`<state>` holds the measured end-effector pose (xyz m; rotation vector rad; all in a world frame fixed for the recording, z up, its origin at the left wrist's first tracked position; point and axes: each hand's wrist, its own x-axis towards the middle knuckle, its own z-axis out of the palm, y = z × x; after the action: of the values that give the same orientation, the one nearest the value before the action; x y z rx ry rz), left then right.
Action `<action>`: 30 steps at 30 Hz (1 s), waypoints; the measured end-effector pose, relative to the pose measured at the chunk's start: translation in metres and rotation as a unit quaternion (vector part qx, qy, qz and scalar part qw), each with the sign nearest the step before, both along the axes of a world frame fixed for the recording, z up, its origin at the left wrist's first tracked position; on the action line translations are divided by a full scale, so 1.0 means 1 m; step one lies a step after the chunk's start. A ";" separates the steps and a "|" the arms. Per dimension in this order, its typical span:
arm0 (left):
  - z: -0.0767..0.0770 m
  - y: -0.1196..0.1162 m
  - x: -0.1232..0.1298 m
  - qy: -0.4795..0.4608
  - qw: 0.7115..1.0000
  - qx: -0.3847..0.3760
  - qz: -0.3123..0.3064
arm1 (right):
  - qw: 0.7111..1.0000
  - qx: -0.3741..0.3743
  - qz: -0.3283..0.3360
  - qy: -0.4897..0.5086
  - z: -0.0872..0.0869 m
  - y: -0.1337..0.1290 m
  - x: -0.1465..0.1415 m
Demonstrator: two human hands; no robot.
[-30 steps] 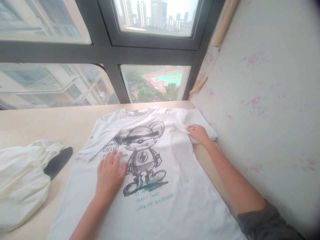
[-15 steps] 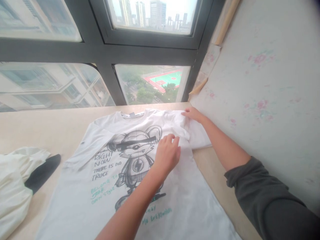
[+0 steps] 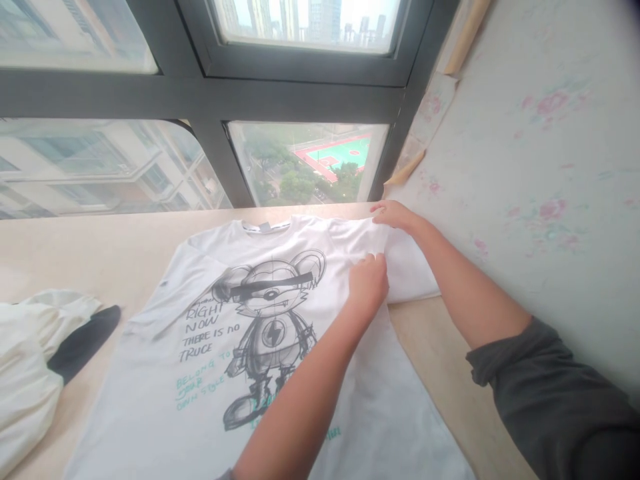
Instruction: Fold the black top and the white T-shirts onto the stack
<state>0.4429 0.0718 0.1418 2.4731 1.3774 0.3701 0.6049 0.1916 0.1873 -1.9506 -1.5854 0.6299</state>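
A white T-shirt (image 3: 150, 380) lies spread face up, its neckline toward the window. Its front carries a sketched bear figure (image 3: 273, 300) and black and green lettering. My left hand (image 3: 369, 287) is closed, pinching the fabric beside the right-hand sleeve; its forearm crosses over the print and hides part of the lower lettering. At the top shoulder edge, my right hand (image 3: 395, 215) has its thumb and fingers on the cloth, curled round that edge. A crease runs in the cloth between both hands. The sleeve (image 3: 413, 270) lies under my right wrist, pointing toward the wall.
Cream cloth (image 3: 30, 373) with a black part (image 3: 85, 343) lies left on the pale surface (image 3: 150, 227). A dark-framed window (image 3: 300, 100) rises behind. Close on the right stands a flower-papered wall (image 3: 550, 153), with peeling paper (image 3: 407, 170) by the frame.
My left hand has moved right from the bear's ear to the sleeve side and closed on the fabric there. My right hand stays at the shoulder edge. The view has shifted slightly.
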 end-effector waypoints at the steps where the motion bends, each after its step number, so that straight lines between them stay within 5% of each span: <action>1: 0.003 0.000 -0.003 -0.008 1.000 -0.007 0.006 | 1.000 0.006 0.001 -0.003 0.005 -0.001 -0.004; 5: 0.013 -0.006 -0.022 -0.057 0.997 -0.021 0.052 | 0.998 0.048 0.012 -0.034 0.032 -0.004 -0.041; 9: 0.010 -0.020 -0.059 -0.153 0.973 -0.100 0.141 | 0.989 -0.026 0.137 0.056 0.050 -0.010 -0.092; 12: 0.004 -0.027 -0.088 -0.141 0.966 -0.147 0.156 | 0.974 -0.078 0.185 0.106 0.047 -0.008 -0.112; 16: 0.001 -0.021 -0.112 -0.128 0.971 -0.138 0.145 | 0.993 -0.044 0.098 0.050 0.028 0.000 -0.104; 19: 0.000 0.003 -0.122 -0.122 0.974 -0.107 0.157 | 0.997 -0.025 0.073 0.019 0.011 -0.012 -0.087; 23: -0.001 0.055 -0.123 -0.109 0.979 -0.055 0.162 | 0.998 0.029 0.051 -0.007 -0.021 -0.065 -0.064; 30: 0.007 0.143 -0.079 -0.066 0.994 -0.040 0.080 | 0.996 0.066 0.067 0.009 -0.066 -0.141 -0.056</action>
<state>0.3639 0.2152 0.1493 2.2376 1.5081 0.4934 0.5489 0.0511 0.1209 -1.7511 -1.7124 0.5784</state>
